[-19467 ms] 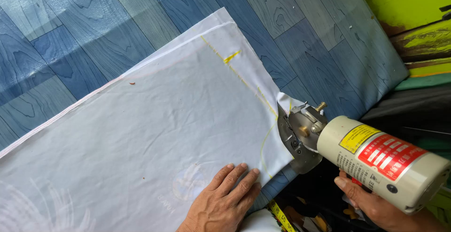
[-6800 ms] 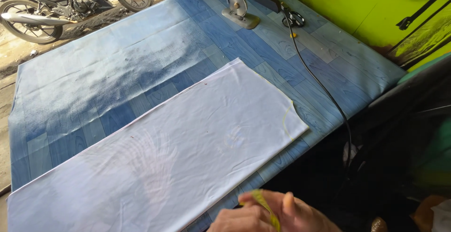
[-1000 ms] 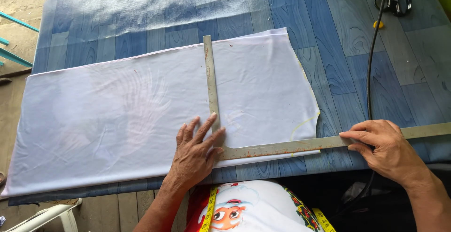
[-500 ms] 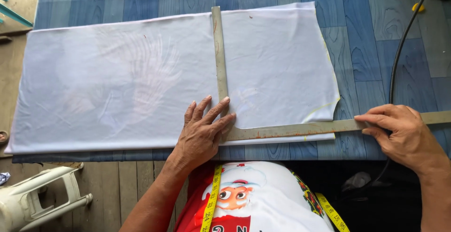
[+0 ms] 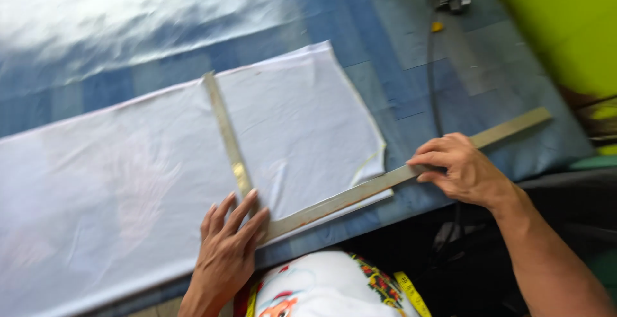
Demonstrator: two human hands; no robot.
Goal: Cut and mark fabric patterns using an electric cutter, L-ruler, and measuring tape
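Nearest the camera, at the tabletop's near edge, the person's shirt front shows a printed cartoon figure, with a yellow tape measure (image 5: 406, 291) hanging at the chest. Just beyond it the left hand (image 5: 226, 243) lies flat, fingers spread wide, pressing down the corner of a metal L-square (image 5: 334, 200) where its two arms meet. The right hand (image 5: 464, 170) rests further along the long arm, toward the tabletop's right edge, its fingers curled lightly over the metal, pinning it and not lifting it.

The square lies on a sheet of white fabric (image 5: 128, 182) spread along the near edge of the blue plank-patterned tabletop (image 5: 411, 92). Its long arm follows the fabric's near hem and runs out past the cloth onto bare tabletop; its short arm crosses the cloth toward the far edge. The fabric's right end already shows a curved cut with a faint yellow chalk line beside it.

By the look of it, the square is placed and held; no new line along it is visible yet, though the frame is blurred.

Toward the far right corner a black cord (image 5: 432, 79) leads to a tool, too blurred to identify, near a small yellow piece (image 5: 437, 26).
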